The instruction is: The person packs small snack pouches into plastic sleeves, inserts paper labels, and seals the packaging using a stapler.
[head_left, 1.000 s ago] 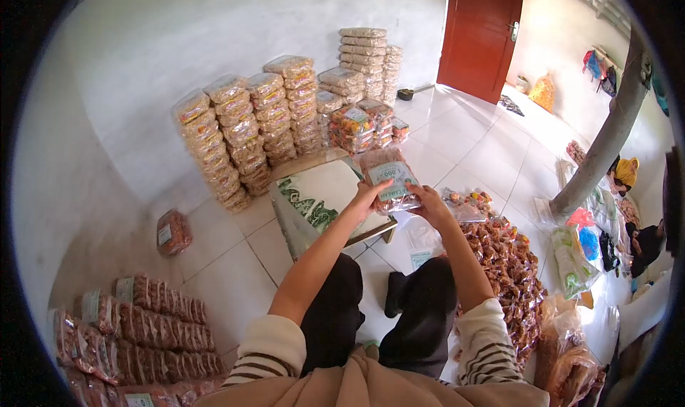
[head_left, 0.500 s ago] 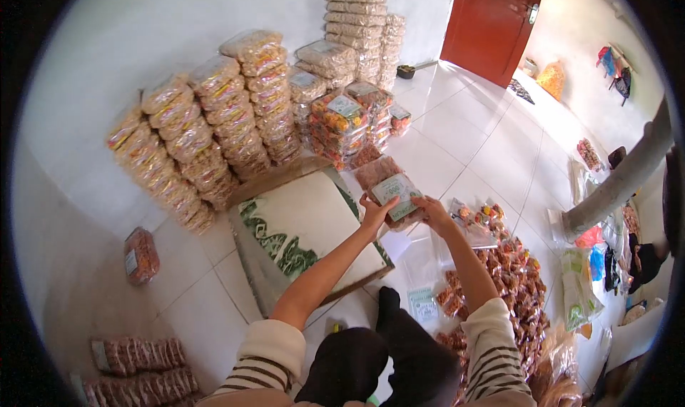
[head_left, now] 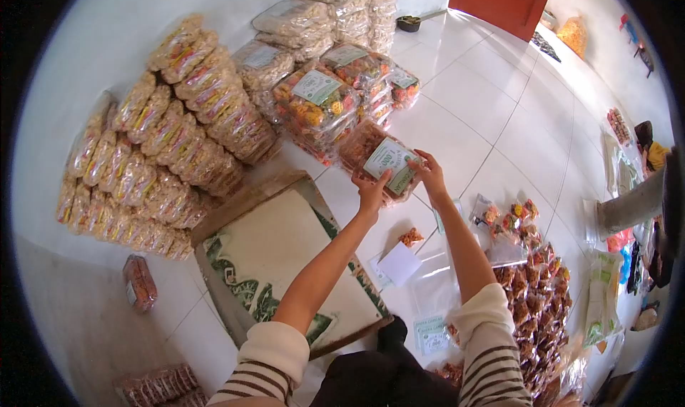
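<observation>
Both hands grip a clear plastic pack of brown snacks [head_left: 362, 144] with a green and white label [head_left: 392, 163]. My left hand [head_left: 372, 194] closes on its near left edge, thumb across the label. My right hand [head_left: 429, 176] holds the right edge with the thumb on top. The pack is over the floor, beside a stack of packs with colourful snacks [head_left: 314, 111]; whether it touches the floor or another pack, I cannot tell. Below my arms are a white paper [head_left: 399, 264] and a small brown snack packet [head_left: 410, 237].
A low box with a white and green top [head_left: 278, 243] stands left of my arms. Tall stacks of snack packs [head_left: 153, 143] line the wall. Many small brown packets [head_left: 531, 300] are heaped at the right, near a grey post [head_left: 631, 210]. A red door [head_left: 499, 3] is at the back.
My hands have carried the labelled pack farther out, towards the colourful stack. My view has shifted, and the white paper and small snack packet now show more fully.
</observation>
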### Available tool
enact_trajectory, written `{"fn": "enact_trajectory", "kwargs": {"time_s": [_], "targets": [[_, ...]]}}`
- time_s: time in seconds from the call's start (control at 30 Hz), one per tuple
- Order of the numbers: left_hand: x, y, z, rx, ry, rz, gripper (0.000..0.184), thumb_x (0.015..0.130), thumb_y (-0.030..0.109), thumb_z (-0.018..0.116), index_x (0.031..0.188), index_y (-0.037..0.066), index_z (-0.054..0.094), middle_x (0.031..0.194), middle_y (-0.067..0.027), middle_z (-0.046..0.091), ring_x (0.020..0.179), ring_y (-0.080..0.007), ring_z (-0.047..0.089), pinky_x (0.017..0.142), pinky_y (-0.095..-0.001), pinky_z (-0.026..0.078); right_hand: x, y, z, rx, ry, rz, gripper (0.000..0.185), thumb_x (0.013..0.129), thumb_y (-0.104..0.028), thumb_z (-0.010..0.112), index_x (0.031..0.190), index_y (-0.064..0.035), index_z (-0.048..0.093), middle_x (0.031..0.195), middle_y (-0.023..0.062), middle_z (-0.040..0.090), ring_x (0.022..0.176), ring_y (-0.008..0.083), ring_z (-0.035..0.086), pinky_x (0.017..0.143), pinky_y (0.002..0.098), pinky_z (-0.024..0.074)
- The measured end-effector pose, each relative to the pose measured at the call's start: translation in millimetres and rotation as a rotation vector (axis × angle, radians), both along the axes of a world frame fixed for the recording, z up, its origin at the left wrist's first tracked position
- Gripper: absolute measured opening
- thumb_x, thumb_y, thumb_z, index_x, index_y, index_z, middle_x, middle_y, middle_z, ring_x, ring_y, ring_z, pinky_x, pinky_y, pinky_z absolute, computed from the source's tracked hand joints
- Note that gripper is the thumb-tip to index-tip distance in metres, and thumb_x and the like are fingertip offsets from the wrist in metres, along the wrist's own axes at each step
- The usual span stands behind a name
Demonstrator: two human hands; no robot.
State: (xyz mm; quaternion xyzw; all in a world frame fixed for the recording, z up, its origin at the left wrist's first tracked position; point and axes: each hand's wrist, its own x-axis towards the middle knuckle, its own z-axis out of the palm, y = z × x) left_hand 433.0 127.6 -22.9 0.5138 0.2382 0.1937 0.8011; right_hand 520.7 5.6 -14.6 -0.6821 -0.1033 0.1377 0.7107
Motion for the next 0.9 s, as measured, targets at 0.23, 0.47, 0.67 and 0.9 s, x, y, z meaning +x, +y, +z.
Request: {"fn": "enact_trajectory", "kwargs": {"time_s": [0.23,0.47,0.67,0.9], "targets": [[32,10,-60,0.128,0.107,0.252,0.095,0.072,0.033,0.064,0.134,0.003,-0.001,0.135,-0.0186,0.016,0.122,-0.0254,0.024,0.1,-0.0366,0.024,19,30,-49,-0.086,0.044,0.044,0.044,0.078,-0.027,0.063,0.117,-0.0108,0.051,0.108,0.0126,0.054,0.096,0.0189,0.052,0.087,0.0297,0.0391],[45,20,-52,0.218,0.177,0.139,0.103,0.071,0.036,0.064,0.134,-0.004,-0.008,0.139,-0.0264,-0.004,0.131,-0.0326,0.005,0.107,-0.0383,0.01,22,28,-33,-0.102,0.023,0.044,0.048,0.081,-0.034,0.058,0.123,-0.0153,0.045,0.12,0.0158,0.046,0.116,0.0283,0.039,0.096,0.0374,0.0328],[23,21,2,0.251,0.48,0.059,0.106,0.069,0.042,0.064,0.135,-0.002,-0.007,0.141,-0.0248,0.002,0.132,-0.0294,0.002,0.106,-0.0338,0.01,2,8,-8,-0.329,0.014,-0.138,0.047,0.085,-0.039,0.05,0.124,-0.0121,0.044,0.129,0.0208,0.032,0.118,0.0319,0.037,0.096,0.0384,0.0331],[-34,3,29,0.642,0.051,0.067,0.097,0.068,0.039,0.068,0.132,-0.006,0.012,0.13,-0.0288,0.026,0.122,-0.0359,0.027,0.099,-0.0416,0.026,-85,-58,28,-0.194,0.165,-0.224,0.035,0.087,-0.031,0.049,0.111,-0.0055,0.054,0.094,0.0088,0.06,0.088,0.0181,0.057,0.071,0.0282,0.0443]]}}
